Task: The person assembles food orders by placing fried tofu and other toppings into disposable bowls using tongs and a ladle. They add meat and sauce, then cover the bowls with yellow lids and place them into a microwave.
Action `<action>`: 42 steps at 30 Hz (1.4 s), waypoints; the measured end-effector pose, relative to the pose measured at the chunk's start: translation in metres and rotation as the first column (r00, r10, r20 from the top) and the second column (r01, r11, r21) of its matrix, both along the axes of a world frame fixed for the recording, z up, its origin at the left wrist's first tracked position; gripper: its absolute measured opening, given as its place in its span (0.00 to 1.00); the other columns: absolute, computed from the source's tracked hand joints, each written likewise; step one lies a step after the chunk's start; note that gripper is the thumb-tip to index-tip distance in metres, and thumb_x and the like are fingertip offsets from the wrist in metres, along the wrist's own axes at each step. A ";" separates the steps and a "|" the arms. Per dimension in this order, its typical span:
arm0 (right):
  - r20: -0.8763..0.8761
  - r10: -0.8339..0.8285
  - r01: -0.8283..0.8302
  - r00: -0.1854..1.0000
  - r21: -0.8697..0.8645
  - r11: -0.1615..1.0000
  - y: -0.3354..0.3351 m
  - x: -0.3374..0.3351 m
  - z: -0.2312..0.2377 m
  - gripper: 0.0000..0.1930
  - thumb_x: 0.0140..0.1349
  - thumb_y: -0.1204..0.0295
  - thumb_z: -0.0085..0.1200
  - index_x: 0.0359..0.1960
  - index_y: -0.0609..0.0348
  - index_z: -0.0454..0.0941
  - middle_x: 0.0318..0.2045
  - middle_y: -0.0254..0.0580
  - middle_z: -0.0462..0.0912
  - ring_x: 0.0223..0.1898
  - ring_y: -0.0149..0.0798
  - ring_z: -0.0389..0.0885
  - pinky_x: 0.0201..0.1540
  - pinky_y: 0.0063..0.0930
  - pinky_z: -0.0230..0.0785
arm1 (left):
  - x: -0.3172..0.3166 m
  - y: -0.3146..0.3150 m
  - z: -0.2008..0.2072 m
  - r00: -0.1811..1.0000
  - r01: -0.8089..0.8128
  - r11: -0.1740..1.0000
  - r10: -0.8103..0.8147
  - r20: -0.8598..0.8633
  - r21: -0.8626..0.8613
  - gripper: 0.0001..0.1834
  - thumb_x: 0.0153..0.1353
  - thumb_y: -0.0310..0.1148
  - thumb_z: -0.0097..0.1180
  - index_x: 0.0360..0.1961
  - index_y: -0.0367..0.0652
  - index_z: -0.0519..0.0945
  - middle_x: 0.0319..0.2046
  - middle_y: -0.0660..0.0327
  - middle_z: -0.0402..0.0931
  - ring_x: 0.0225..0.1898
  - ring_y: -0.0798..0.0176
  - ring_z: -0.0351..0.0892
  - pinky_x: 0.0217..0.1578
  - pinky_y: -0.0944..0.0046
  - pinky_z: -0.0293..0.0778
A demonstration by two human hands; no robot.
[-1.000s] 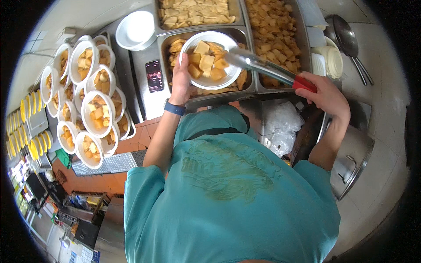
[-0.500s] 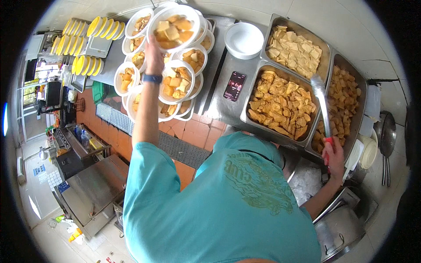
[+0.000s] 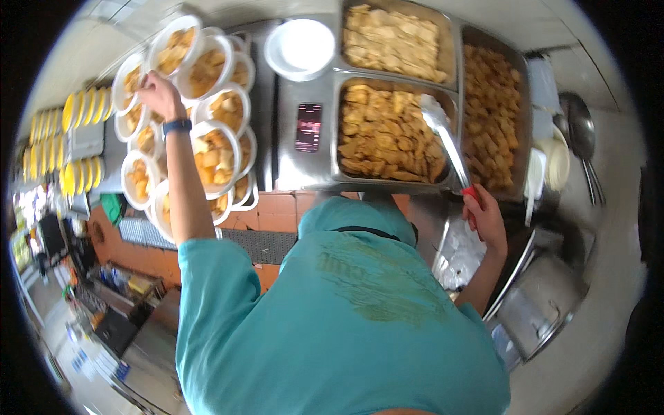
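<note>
At the far left, my left hand [image 3: 162,97], with a dark wristband, is closed at the lower rim of a white bowl [image 3: 175,46] of golden-brown chunks; blur partly hides the grip. Stacked white bowls [image 3: 216,153] of similar food stand around it. My right hand [image 3: 485,216] grips the red handle of metal tongs [image 3: 449,145]. The tongs' head rests over the near steel pan [image 3: 336,111] of folded brown pieces. Behind lies a pan [image 3: 453,41] of pale flat slices, and to the right a pan [image 3: 526,124] of brown cubes.
A stack of empty white bowls [image 3: 299,50] and a lit phone [image 3: 308,128] sit on the steel counter. Yellow-rimmed lids or dishes [image 3: 86,111] stand in rows at far left. Pans with long handles [image 3: 581,124] hang at right. A metal grating [image 3: 259,245] crosses the red floor.
My left hand and the bowl have shifted left over the stack. The tongs' head has moved from the pans' shared edge to above the folded brown pieces. The view has turned.
</note>
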State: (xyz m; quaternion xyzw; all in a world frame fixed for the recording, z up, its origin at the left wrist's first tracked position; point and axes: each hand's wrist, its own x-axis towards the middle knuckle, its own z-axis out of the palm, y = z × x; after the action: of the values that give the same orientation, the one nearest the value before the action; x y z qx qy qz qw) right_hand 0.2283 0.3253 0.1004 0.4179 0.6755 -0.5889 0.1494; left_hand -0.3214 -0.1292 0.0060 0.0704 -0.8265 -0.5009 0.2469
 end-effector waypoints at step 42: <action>0.327 0.525 -0.607 0.786 0.569 0.554 0.111 -0.134 0.034 0.27 0.65 0.45 0.55 0.46 0.60 0.78 0.24 0.40 0.80 0.24 0.34 0.80 0.29 0.31 0.71 | 0.286 0.217 -0.022 0.466 0.309 0.521 -0.812 0.351 0.796 0.31 0.73 0.46 0.50 0.69 0.39 0.64 0.62 0.52 0.69 0.64 0.58 0.68 0.62 0.58 0.67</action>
State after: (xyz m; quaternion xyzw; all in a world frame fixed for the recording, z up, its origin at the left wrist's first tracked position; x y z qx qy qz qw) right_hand 0.0940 0.4362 0.1346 0.2369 0.9231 -0.2116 0.2167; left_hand -0.0354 0.0873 -0.0162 0.0321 -0.6002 -0.7336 -0.3171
